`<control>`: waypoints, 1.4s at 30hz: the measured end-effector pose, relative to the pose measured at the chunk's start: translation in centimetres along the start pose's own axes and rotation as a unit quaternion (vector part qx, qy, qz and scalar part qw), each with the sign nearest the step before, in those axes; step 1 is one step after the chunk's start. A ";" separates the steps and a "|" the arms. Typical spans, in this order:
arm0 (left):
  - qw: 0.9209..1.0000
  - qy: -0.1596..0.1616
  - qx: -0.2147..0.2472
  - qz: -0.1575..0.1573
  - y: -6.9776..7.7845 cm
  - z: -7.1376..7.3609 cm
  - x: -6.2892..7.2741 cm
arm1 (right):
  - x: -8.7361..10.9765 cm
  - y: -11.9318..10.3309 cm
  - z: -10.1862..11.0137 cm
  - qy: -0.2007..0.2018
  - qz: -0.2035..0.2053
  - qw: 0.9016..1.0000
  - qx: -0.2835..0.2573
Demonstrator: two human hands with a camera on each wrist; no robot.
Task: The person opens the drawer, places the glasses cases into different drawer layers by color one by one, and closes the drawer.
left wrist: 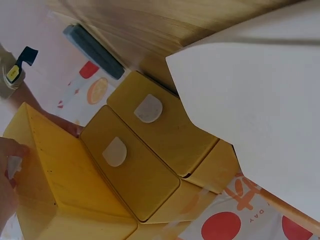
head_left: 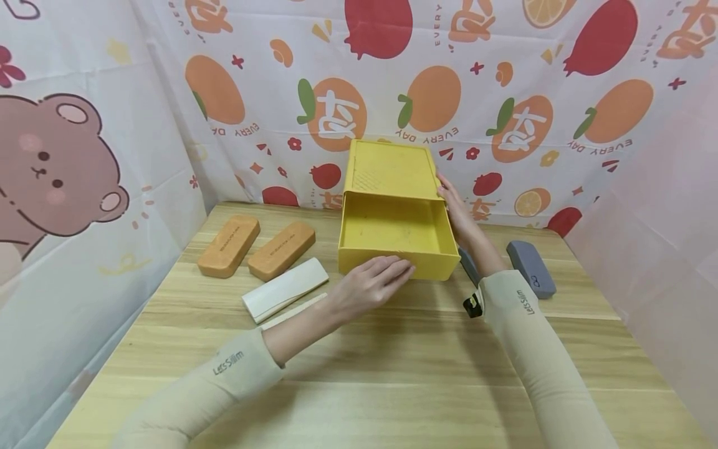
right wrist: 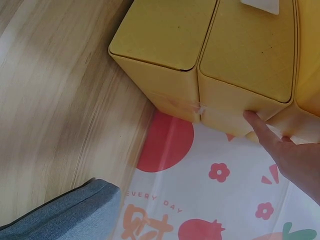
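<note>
A yellow drawer cabinet (head_left: 392, 168) stands at the back of the table, its top drawer (head_left: 395, 224) pulled out, with nothing seen inside. At the drawer's front edge is my left hand (head_left: 373, 284). In the left wrist view the fingers (left wrist: 7, 175) pinch the drawer's white pull tab (left wrist: 15, 162). Two closed drawers (left wrist: 165, 135) with similar tabs sit below. My right hand (head_left: 460, 215) rests against the cabinet's right side; in the right wrist view a fingertip (right wrist: 250, 117) touches the yellow wall.
Two orange cases (head_left: 230, 246) (head_left: 282, 249) lie at the left. A white case (head_left: 286, 290) lies before them, with another white piece (head_left: 294, 310) partly under my left forearm. A grey-blue case (head_left: 530, 268) lies right; a dark blue one (head_left: 469, 265) is partly hidden beside the cabinet.
</note>
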State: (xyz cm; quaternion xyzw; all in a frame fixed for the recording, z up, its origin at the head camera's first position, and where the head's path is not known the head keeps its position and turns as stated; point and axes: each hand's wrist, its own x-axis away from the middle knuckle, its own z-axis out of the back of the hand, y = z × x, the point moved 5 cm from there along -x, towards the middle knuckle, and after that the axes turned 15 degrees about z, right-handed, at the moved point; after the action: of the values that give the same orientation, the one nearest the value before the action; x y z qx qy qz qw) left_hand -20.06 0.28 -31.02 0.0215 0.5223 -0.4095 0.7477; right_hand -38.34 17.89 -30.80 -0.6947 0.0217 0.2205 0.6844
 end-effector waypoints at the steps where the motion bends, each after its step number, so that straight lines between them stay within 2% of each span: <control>1: 1.000 0.001 0.002 0.001 0.0 0.0 0.0 | 0.0 0.0 0.0 -0.002 0.001 1.000 -0.001; 11: 1.000 0.011 0.007 0.005 0.4 0.3 0.2 | 0.0 0.0 -0.1 -0.005 0.015 1.000 -0.010; 21: 1.000 0.002 0.020 0.013 0.7 0.8 0.5 | -0.1 0.0 -0.1 -0.004 0.018 1.000 -0.011; 32: 1.000 0.009 0.019 0.007 1.1 1.0 0.6 | -0.1 0.0 -0.1 -0.008 0.018 1.000 -0.012; 42: 1.000 0.006 0.023 0.007 1.4 1.1 0.8 | 0.9 -2.0 -1.2 -0.022 0.023 0.999 -0.006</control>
State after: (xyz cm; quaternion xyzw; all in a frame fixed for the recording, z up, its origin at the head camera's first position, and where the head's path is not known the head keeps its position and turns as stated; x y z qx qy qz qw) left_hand -18.21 0.28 -31.70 0.0449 0.5175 -0.4158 0.7465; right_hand -36.56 17.09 -29.26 -0.6933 0.0214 0.2513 0.6751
